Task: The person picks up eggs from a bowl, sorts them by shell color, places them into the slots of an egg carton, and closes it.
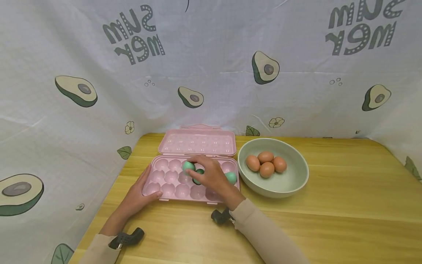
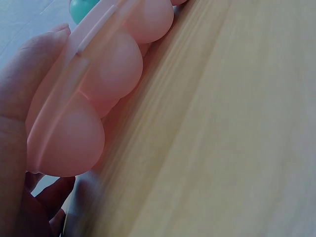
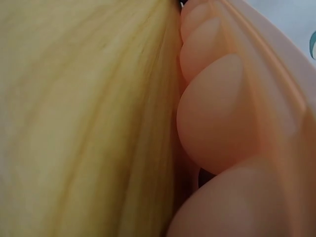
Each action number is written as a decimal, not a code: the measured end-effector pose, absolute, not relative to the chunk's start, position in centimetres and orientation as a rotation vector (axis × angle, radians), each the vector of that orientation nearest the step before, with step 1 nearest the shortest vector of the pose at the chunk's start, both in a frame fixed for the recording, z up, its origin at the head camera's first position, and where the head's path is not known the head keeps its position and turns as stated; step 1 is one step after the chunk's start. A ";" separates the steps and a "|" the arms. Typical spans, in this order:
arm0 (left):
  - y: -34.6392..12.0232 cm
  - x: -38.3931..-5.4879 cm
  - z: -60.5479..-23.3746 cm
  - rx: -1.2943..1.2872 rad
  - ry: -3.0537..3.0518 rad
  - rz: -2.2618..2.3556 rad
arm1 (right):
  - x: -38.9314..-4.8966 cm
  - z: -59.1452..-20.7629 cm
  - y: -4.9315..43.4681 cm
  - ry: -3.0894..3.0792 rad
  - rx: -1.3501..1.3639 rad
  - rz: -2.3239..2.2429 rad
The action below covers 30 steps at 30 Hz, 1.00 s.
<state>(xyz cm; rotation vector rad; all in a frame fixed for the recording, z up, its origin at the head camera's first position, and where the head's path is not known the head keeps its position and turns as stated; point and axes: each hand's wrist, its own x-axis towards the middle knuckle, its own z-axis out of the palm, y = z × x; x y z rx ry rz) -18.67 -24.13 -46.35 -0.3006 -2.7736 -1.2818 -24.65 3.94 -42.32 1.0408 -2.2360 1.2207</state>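
A pink plastic egg box (image 1: 189,198) lies on the table with its lid (image 1: 197,141) folded back, its rows of round cups facing up. My left hand (image 1: 137,198) grips the box's front left corner, thumb on the front rim (image 2: 54,47) and fingers round the side. Between thumb and fingertips, my right hand (image 1: 214,178) pinches a green egg (image 1: 188,166) over the cups. A second green egg (image 1: 198,179) sits in a cup partly hidden below that hand. Near the right end rests another green egg (image 1: 230,178). The right wrist view shows the box's cup undersides (image 3: 217,118), no hand.
Right of the egg box stands a pale green bowl (image 1: 293,183) with several brown eggs (image 1: 266,169) in it. The wooden table (image 1: 346,205) stretches to the right. A white cloth (image 1: 224,102) printed with avocados hangs behind and at the left.
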 end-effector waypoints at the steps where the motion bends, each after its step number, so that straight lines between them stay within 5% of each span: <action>1: -24.1 -18.7 -46.3 -0.300 -2.775 -1.281 | -24.7 -42.3 3.9 -2.242 1.044 1.217; 30: -24.1 -18.7 -46.4 -0.300 -2.770 -1.301 | -24.2 -42.1 3.8 -2.419 1.070 1.099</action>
